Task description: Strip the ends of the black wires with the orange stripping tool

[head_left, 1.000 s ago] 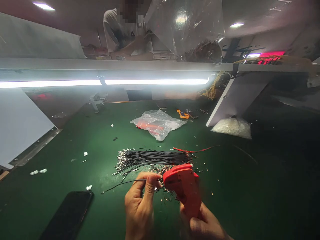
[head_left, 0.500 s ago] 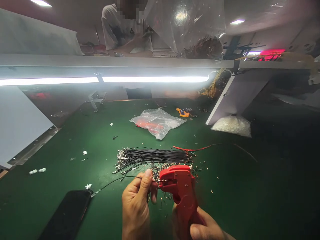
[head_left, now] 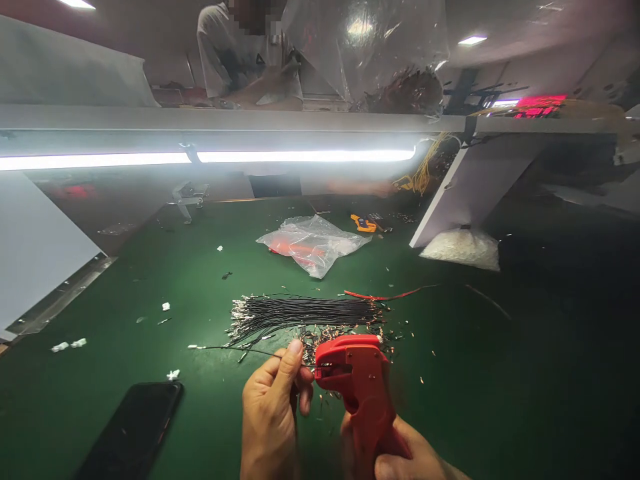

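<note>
A thin black wire (head_left: 240, 349) is pinched between the thumb and fingers of my left hand (head_left: 273, 407). Its far end, with a pale terminal, sticks out to the left above the table, and its near end runs into the jaws of a red wire stripper (head_left: 367, 393). My right hand (head_left: 405, 453) is wrapped around the stripper's handles, low in the view. Just beyond both hands lies a bundle of black wires (head_left: 307, 312), silvery terminals at the left and bare copper ends at the right. Scraps of stripped insulation and copper (head_left: 327, 333) lie under the stripper's head.
A black phone (head_left: 133, 430) lies at the front left, with small white connectors (head_left: 173, 375) near it. Behind the bundle are a red wire (head_left: 383, 295), a clear plastic bag (head_left: 317, 243) and an orange tool (head_left: 363, 223). A filled bag (head_left: 463, 248) sits by the right panel.
The wire's free left end has swung up and away from the phone, now pointing left. Both hands and the stripper stay nearly in place; the view has shifted slightly.
</note>
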{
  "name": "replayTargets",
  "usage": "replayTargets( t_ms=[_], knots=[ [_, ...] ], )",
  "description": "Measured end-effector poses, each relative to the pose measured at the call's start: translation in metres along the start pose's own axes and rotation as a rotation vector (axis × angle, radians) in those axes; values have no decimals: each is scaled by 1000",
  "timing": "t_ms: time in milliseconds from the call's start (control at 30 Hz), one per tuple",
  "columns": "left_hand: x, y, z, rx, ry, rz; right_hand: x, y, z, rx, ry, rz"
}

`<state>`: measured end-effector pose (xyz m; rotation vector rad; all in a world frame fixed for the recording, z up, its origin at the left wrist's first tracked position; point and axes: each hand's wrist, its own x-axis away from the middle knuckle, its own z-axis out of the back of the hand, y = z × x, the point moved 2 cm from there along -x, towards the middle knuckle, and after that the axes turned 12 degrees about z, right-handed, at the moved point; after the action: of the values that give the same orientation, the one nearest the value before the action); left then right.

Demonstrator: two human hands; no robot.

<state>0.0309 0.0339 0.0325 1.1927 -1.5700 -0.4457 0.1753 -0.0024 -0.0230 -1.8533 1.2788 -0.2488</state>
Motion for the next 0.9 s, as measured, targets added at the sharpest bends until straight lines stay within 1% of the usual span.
replayTargets(
  t_ms=[67, 233, 467, 667, 900],
  knots=[
    [-1, -1, 0, 4, -3, -3, -1, 0, -1, 6, 14, 9],
    [-3, -4, 2, -25, 9, -25, -3, -2, 0, 27, -34, -4],
    [1, -2, -1, -50, 57, -16, 0, -2, 3, 64, 8, -38],
    [0, -5, 1, -61, 42, 21, 4, 0, 2, 66, 88, -69],
    [-2, -4, 2, -64, 35, 8, 7, 6, 8, 69, 76, -63]
  ],
)
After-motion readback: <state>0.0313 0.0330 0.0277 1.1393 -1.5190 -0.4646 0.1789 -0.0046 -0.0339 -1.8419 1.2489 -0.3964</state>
